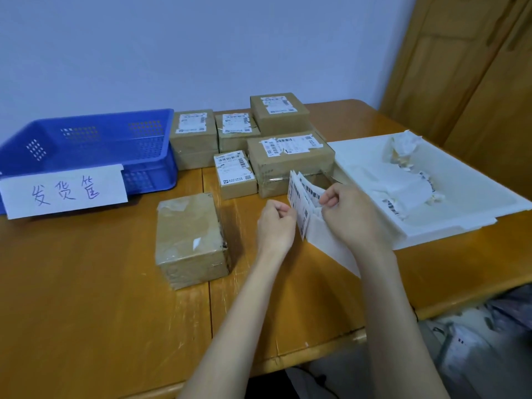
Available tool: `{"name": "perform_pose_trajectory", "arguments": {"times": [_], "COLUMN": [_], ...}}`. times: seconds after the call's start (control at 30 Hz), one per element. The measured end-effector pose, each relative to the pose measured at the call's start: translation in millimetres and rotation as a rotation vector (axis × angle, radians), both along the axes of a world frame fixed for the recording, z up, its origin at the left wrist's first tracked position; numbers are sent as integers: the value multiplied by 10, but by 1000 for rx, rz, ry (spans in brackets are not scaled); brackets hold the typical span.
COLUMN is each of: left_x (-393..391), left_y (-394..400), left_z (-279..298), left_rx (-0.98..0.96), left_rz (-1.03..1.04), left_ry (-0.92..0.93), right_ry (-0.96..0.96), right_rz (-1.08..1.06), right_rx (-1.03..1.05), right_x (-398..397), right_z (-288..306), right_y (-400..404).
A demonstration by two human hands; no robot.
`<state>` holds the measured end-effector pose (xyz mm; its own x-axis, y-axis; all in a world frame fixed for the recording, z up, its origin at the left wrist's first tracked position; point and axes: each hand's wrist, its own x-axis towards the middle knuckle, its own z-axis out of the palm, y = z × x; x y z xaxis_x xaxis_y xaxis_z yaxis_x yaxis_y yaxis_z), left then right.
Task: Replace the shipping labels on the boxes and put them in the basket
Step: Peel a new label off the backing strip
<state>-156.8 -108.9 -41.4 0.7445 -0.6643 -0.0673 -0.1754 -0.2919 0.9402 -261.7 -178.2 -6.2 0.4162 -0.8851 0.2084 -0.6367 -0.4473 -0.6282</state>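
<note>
Two hands are working over a wooden tabletop (86,298), both busy with a strip of new shipping labels (302,203) held just above the wood. The left hand (276,226) is pinching the near edge of the labels, its fingers (280,208) pressed together on the paper, while the right hand (349,214) is gripping the white backing sheet (331,243) behind them, thumb and forefinger closed on the upper part of it. One label is standing partly away from the backing, tilted towards the left hand.

A taped brown box (190,240) is lying to the left of the hands, apart from them, its top showing no printed label, only a small white scrap. Five more boxes (276,145) are sitting in a cluster at the far side of the tabletop, each still wearing a printed label, some of those torn or lifting at the edges. The smallest of them (234,175) is standing nearest the hands.

A blue basket (155,131) is resting at the far left, just beside the box cluster, with nothing visible inside it and a white paper sign (64,191) bearing handwritten characters hanging on its front wall. A white tray (489,194) is lying on the right, next to the right hand, holding crumpled torn-off labels and backing paper (408,180)
</note>
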Motion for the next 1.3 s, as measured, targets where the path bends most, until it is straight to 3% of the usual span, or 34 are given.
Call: {"name": "perform_pose_trajectory", "arguments": {"times": [0.2,0.3,0.43,0.57,0.67,0.77,0.9,1.07,1.3], "left_x": [-39,-50,-41,10,33,14,29,144,226], "left_y": [-48,-83,-88,-57,-17,10,14,40,157], "left_z": [37,72,111,142,168,234,412,430,337], "left_rx": [-76,-68,-42,-59,-7,-109,-305,-285,-265], "left_rz": [5,19,64,90,106,145,166,174,175], "left_ry": [30,-26,-52,-101,-279,-414,1,427,567], "right_ry": [-290,-111,92,-37,-146,-338,-566,-711,-725], "right_rz": [-41,-100,-70,-80,-50,4,29,33,63], "right_rx": [129,42,114,6,-19,48,151,225,217], "right_x": [61,26,-13,56,118,162,197,239,278], "right_z": [-5,-7,-108,-215,-241,-216,-204,-232,-326], "right_y": [-23,-103,-185,-187,-176,-114,8,98,72]}}
